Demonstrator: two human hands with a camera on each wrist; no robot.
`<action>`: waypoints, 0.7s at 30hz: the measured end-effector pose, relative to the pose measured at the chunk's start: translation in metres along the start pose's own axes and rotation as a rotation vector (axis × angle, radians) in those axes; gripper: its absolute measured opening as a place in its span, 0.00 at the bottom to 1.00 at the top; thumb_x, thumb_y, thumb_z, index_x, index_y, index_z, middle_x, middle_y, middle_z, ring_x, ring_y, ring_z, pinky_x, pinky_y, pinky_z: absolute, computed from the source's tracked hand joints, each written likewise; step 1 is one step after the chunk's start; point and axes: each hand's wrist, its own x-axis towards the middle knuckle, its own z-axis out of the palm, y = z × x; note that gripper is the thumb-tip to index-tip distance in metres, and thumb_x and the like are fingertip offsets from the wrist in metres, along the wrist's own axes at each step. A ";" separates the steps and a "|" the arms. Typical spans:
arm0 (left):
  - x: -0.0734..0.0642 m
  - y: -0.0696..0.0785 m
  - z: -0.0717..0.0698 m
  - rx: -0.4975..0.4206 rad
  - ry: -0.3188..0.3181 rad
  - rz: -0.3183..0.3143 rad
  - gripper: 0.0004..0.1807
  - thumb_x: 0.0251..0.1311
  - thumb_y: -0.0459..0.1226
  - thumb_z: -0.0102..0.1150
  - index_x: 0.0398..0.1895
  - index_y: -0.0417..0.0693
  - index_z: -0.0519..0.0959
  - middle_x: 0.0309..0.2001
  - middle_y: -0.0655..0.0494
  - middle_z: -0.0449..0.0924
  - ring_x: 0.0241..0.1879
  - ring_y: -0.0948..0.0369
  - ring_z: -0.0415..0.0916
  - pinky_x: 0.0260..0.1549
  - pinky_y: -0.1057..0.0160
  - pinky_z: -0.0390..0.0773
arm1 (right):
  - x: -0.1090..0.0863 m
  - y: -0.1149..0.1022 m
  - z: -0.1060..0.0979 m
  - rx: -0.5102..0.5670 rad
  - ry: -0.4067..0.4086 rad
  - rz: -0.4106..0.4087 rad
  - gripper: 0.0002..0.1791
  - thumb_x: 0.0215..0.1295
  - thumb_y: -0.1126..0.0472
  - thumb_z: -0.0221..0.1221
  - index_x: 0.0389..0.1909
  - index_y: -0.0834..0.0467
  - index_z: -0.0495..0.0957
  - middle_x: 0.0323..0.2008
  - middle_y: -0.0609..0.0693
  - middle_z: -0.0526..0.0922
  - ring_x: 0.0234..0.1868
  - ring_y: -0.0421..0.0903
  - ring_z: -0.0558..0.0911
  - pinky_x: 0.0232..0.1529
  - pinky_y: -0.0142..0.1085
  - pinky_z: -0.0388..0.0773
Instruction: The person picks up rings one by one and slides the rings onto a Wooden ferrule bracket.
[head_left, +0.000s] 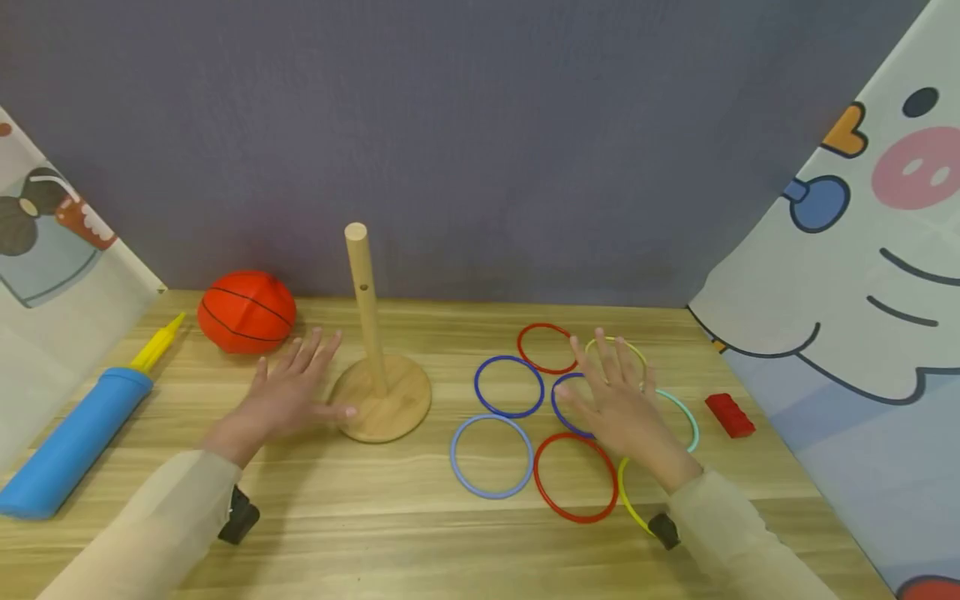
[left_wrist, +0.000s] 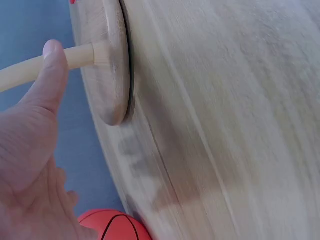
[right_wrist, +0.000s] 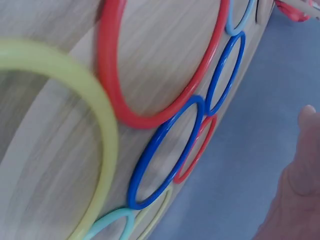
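My left hand (head_left: 288, 398) is spread in the air beside a wooden stand, its thumb in front of the round base (head_left: 405, 400). A pale upright post (head_left: 366, 308) rises from that base. In the left wrist view the thumb (left_wrist: 50, 75) overlaps the post; whether they touch I cannot tell. Over the rings on the right, my right hand (head_left: 618, 408) has its fingers fanned out and holds nothing. Below and around it lie several thin rings: red (head_left: 576, 520), dark blue (head_left: 509, 415), light blue (head_left: 492, 497), yellow (head_left: 633, 510) and turquoise (head_left: 693, 421).
A soft-looking orange-red basketball (head_left: 247, 312) sits at the back left. Beside it lies a blue hand pump (head_left: 78, 442) with a yellow nozzle. A small red block (head_left: 730, 415) is near the right edge. A grey wall panel (head_left: 480, 150) closes off the back of the table.
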 end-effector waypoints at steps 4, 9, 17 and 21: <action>0.004 0.001 0.005 0.020 -0.013 0.022 0.65 0.51 0.64 0.70 0.82 0.46 0.45 0.79 0.31 0.39 0.75 0.29 0.39 0.62 0.18 0.38 | -0.002 -0.008 -0.002 -0.010 0.009 -0.055 0.43 0.77 0.32 0.41 0.83 0.43 0.38 0.82 0.53 0.27 0.80 0.62 0.29 0.68 0.73 0.26; 0.006 0.000 0.011 -0.002 -0.045 0.025 0.67 0.46 0.63 0.75 0.82 0.44 0.48 0.78 0.29 0.44 0.74 0.28 0.44 0.62 0.19 0.41 | -0.002 -0.015 -0.002 0.034 0.021 -0.145 0.41 0.78 0.35 0.45 0.83 0.45 0.43 0.82 0.51 0.30 0.80 0.62 0.33 0.70 0.72 0.32; 0.007 -0.005 0.016 -0.050 -0.107 0.027 0.69 0.43 0.61 0.77 0.81 0.40 0.49 0.76 0.26 0.45 0.72 0.26 0.47 0.61 0.18 0.44 | -0.003 -0.021 0.003 0.196 0.048 -0.302 0.38 0.78 0.43 0.51 0.83 0.43 0.47 0.82 0.51 0.44 0.80 0.59 0.46 0.73 0.65 0.48; 0.009 -0.007 0.017 -0.066 -0.152 0.024 0.69 0.43 0.61 0.77 0.80 0.38 0.48 0.76 0.26 0.45 0.73 0.27 0.46 0.61 0.19 0.44 | -0.001 -0.023 0.007 0.265 0.089 -0.350 0.36 0.77 0.46 0.55 0.81 0.44 0.54 0.80 0.52 0.53 0.78 0.60 0.55 0.71 0.65 0.56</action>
